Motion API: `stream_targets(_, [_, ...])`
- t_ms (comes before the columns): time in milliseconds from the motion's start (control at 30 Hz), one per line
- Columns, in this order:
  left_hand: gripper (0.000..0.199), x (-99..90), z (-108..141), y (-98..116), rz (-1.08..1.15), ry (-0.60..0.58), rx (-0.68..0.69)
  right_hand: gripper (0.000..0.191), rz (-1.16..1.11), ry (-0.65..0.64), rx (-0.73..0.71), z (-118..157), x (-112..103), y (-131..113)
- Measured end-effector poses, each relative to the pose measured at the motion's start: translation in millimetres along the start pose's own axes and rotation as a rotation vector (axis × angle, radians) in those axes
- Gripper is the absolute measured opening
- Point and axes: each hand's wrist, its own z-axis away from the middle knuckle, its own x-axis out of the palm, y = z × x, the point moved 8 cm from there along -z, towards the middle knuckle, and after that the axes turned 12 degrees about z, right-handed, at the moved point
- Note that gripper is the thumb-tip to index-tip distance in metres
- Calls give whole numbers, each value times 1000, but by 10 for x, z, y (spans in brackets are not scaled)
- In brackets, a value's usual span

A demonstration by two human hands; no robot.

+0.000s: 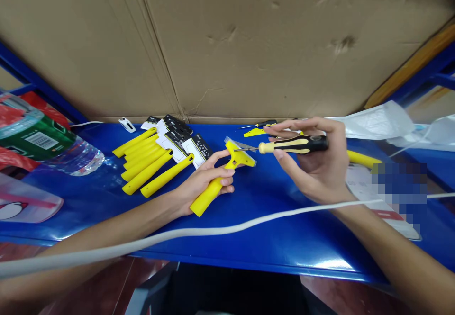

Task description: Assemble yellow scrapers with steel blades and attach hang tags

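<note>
My left hand (202,184) grips the handle of a yellow plastic scraper (208,196), whose wide head with a thin metal blade (241,145) points away from me. My right hand (313,163) holds a black-and-yellow screwdriver (295,145) between fingers and thumb. Its thin metal shaft reaches left, with the tip at the scraper's head. Beyond my right fingers, a smaller screwdriver (265,124) lies on the blue table (266,220). A yellow piece (254,132) lies next to it, partly hidden by my fingers.
Several yellow handles (142,161) and several black-and-white printed cards (181,142) lie left of my hands. A water bottle (74,156) lies at far left. A white cable (177,232) crosses in front, and a cardboard wall (227,45) stands behind the table.
</note>
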Motion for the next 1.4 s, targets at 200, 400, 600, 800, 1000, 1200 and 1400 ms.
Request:
stream_targets(200, [75,20,1,-14,-19,-12,-23,54,30,118,8,20,-74,72])
stream_targets(400, [71,27,23,14,20,21,-5,55,63,91,32,32,-46,133])
stream_targets(600, [71,0,4,7,13,30,5,46,-13,19,116,25,9,122])
stream_targets(800, [72,-2,4,-3,-1,15,-4,50,-85,21,118,23,15,118])
stream_targets(1000, [71,-4,0,-16,1,6,-15,50,-14,77,91,26,-30,66])
stream_targets(1200, [67,-27,-13,-29,11,2,-15,48,-14,33,81,29,5,24])
stream_targets(1400, [68,-24,-26,-24,39,-23,-3,54,-36,-44,42,54,56,11])
